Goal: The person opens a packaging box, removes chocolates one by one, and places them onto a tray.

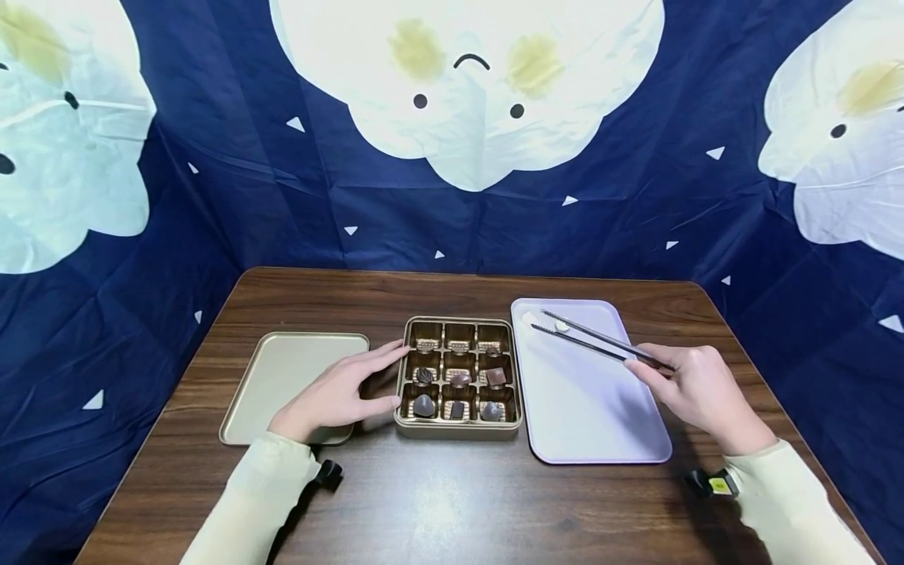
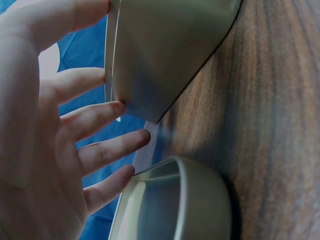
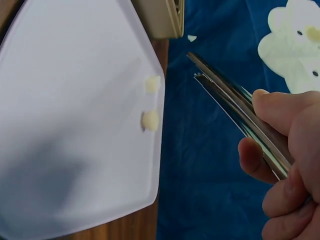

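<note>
A gold box (image 1: 457, 431) with a nine-compartment insert stands mid-table. Dark chocolates (image 1: 424, 406) of several shapes sit in its middle and front rows. My left hand (image 1: 339, 394) rests at the box's left side, fingers spread and fairly straight, thumb near the front corner and fingertips right at the rim (image 2: 109, 75). My right hand (image 1: 695, 386) holds metal tongs (image 1: 600, 337) over the lilac tray (image 1: 586, 400), their tips slightly apart. Near the tray's far left corner lie two pale pieces, a round one (image 3: 150, 120) and a squarish one (image 3: 152, 84); the tong tips overlap this area in the head view.
To the left of the box lies a gold lid (image 1: 282, 384) with a raised rim, partly under my left forearm. The lilac tray stands close against the box's right side. Behind the wooden table (image 1: 438, 502) hangs a blue cloud-print curtain (image 1: 395, 204).
</note>
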{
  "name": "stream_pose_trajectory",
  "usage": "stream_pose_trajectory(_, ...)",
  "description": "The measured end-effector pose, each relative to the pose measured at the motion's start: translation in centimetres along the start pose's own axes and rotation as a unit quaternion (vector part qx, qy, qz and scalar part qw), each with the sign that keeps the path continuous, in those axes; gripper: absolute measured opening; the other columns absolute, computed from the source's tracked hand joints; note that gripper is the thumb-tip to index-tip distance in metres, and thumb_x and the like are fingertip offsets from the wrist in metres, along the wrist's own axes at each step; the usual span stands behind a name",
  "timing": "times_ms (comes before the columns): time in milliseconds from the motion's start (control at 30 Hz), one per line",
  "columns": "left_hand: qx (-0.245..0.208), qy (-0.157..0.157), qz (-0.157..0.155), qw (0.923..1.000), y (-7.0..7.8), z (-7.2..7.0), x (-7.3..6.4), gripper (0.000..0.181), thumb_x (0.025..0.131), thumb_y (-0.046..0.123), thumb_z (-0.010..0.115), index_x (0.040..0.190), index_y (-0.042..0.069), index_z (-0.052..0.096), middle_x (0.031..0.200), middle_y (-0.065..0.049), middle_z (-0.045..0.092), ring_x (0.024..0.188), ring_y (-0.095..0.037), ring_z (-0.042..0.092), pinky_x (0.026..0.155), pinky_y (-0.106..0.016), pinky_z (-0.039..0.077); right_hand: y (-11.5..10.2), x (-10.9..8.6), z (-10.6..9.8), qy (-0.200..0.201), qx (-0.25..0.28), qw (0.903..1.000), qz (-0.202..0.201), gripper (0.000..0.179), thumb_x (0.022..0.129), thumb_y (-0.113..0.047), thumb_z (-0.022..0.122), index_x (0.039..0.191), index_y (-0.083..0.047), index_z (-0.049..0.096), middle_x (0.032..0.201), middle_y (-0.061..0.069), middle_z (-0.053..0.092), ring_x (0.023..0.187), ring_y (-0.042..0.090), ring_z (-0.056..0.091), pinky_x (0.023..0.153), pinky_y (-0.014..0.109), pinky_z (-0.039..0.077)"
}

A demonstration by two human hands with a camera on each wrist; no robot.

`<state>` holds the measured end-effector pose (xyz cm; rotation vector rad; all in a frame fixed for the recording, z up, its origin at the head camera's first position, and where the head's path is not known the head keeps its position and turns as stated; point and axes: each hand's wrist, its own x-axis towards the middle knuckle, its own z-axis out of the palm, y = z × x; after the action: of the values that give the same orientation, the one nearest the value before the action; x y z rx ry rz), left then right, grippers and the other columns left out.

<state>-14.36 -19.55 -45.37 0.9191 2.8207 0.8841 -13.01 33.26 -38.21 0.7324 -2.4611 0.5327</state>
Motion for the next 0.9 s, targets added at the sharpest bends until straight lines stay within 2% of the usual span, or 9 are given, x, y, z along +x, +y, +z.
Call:
stream_pose_trajectory(200, 0.000, -0.001, -0.002, 1.0000, 0.1, 0.0, 0.0, 0.082, 0.093, 0.053, 0.074, 0.162, 0.022, 0.043, 0.168, -0.011, 0.039, 0.150, -0.035, 0.042, 0.118, -0.061, 0.037, -1.5, 1.1, -0.1, -0.021, 0.019, 0.9993, -0.024, 0.021, 0.078, -0.010, 0.089, 0.098, -0.005, 0.083, 0.066, -0.011, 0.069, 0.047, -0.012, 0.040, 0.046, 0.015, 0.036)
stream_pose_trajectory(333, 0.000, 0.000, -0.001, 1.0000, 0.1, 0.0, 0.0, 0.082, 0.093, 0.052, 0.075, 0.162, 0.021, 0.044, 0.168, -0.010, 0.039, 0.149, -0.035, 0.042, 0.118, -0.061, 0.037, -2.3, 2.0, -0.2, -0.049, 0.020, 0.9979, -0.039, 0.012, 0.082, -0.013, 0.088, 0.091, -0.012, 0.080, 0.064, -0.017, 0.059, 0.047, -0.011, 0.035, 0.045, 0.014, 0.032)
stream_pose_trajectory(467, 0.003, -0.001, -0.001, 1.0000, 0.0, 0.0, 0.0, 0.082, 0.093, 0.053, 0.075, 0.162, 0.021, 0.044, 0.168, -0.010, 0.039, 0.149, -0.035, 0.042, 0.118, -0.061, 0.037, -2.9, 2.9, -0.1, -0.076, 0.007, 0.9958, -0.051, 0.012, 0.085, -0.017, 0.086, 0.087, -0.020, 0.075, 0.062, -0.022, 0.051, 0.049, -0.009, 0.035, 0.047, 0.016, 0.032)
stream_pose_trajectory(567, 0.005, 0.001, -0.002, 1.0000, 0.0, 0.0, -0.1, 0.082, 0.093, 0.052, 0.075, 0.162, 0.021, 0.044, 0.168, -0.010, 0.039, 0.149, -0.034, 0.043, 0.118, -0.061, 0.037, -3.2, 3.5, 0.0, -0.088, 0.001, 0.9943, -0.059, 0.010, 0.086, -0.018, 0.085, 0.088, -0.021, 0.076, 0.064, -0.023, 0.053, 0.050, -0.008, 0.034, 0.047, 0.018, 0.032)
stream_pose_trajectory(733, 0.001, 0.002, -0.002, 1.0000, 0.2, 0.0, -0.1, 0.081, 0.093, 0.051, 0.075, 0.162, 0.022, 0.044, 0.168, -0.011, 0.039, 0.149, -0.034, 0.043, 0.118, -0.062, 0.037, -3.5, 4.5, 0.3, -0.105, 0.000, 0.9920, -0.070, 0.017, 0.088, -0.020, 0.084, 0.081, -0.025, 0.070, 0.064, -0.021, 0.053, 0.052, -0.006, 0.035, 0.047, 0.020, 0.032)
stream_pose_trajectory(900, 0.004, 0.000, -0.002, 1.0000, 0.2, 0.0, -0.1, 0.080, 0.094, 0.053, 0.074, 0.162, 0.024, 0.043, 0.168, -0.010, 0.039, 0.150, -0.033, 0.043, 0.118, -0.060, 0.038, -3.5, 5.1, 0.6, -0.112, 0.011, 0.9899, -0.085, 0.018, 0.087, -0.019, 0.085, 0.079, -0.023, 0.070, 0.062, -0.021, 0.054, 0.051, -0.008, 0.035, 0.047, 0.020, 0.035)
